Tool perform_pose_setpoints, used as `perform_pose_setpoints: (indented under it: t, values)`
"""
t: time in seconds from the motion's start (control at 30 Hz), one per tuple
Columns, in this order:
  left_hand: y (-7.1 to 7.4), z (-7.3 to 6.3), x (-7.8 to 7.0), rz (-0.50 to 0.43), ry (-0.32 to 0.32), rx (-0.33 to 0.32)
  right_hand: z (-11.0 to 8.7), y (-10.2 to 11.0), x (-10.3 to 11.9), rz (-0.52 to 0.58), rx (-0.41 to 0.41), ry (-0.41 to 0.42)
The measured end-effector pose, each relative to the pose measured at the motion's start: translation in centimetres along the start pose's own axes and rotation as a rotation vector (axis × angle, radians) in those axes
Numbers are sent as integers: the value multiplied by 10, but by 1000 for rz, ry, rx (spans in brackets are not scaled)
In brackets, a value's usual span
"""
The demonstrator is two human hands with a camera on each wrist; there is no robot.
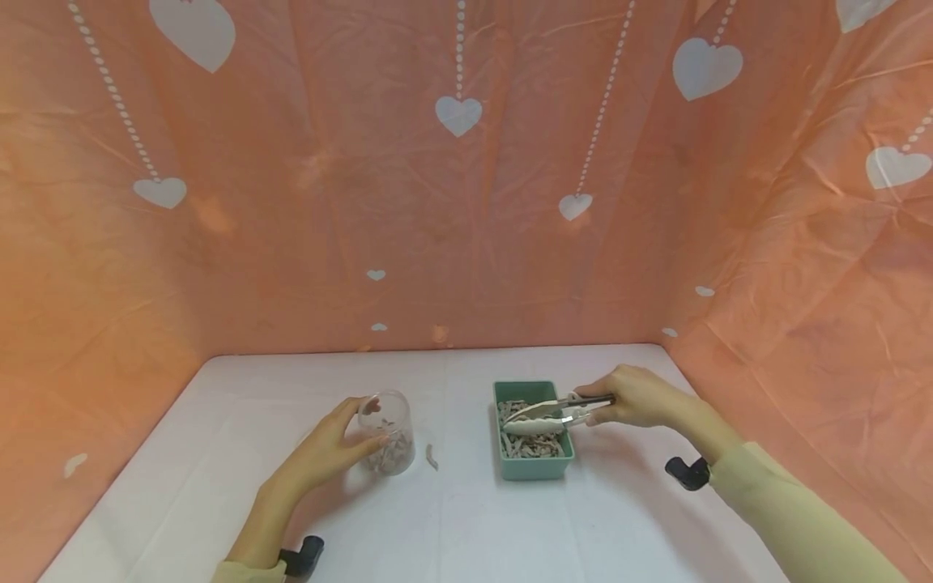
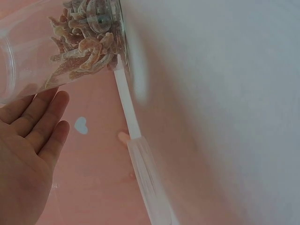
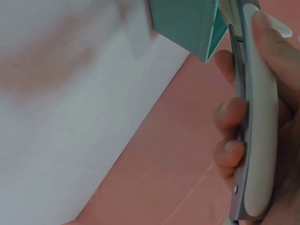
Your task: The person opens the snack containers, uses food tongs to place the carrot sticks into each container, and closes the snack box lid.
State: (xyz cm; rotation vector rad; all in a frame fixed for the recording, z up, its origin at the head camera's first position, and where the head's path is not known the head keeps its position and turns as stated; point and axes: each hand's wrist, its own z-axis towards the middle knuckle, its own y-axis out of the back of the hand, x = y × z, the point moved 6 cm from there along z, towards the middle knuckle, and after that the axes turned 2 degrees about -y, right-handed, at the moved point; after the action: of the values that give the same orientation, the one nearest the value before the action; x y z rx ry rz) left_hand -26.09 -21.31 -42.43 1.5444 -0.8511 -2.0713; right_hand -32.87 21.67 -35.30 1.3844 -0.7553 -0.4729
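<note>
My left hand (image 1: pixel 325 450) holds a clear plastic jar (image 1: pixel 394 410), thumb on its near side and fingers at its far side. The jar stands upright on the table with brownish dried strips (image 2: pixel 89 44) in its lower part. In my right hand (image 1: pixel 640 397) is a pair of tongs (image 3: pixel 260 117) with pale grips, the fingers wrapped round the handles. Their white tips (image 1: pixel 535 426) are over the green rectangular box (image 1: pixel 537 469), which holds many similar strips (image 1: pixel 535 446). Whether the tips pinch a strip I cannot tell.
One loose strip (image 1: pixel 432 457) lies on the white table (image 1: pixel 466 526) between the jar and the box. An orange sheet with white hearts (image 1: pixel 458 116) hangs behind the table and at both sides. Each wrist wears a black camera mount (image 1: pixel 688 474).
</note>
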Motion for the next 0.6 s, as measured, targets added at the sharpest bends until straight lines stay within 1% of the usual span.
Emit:
perform_pose_setpoints:
  t: [0.2,0.3,0.47,0.6]
  values:
    - [0,0,1,-2,11,-4,-11,2,2,58,-60,9]
    - [-1,0,2,-4,19,-3,-15,3,2,62,-104,22]
    - [-1,0,3,-1,21,-3,-21,5,0,85,-148,-4]
    - [-1,1,3,2,21,-3,-26,7,-2,134,-152,-53]
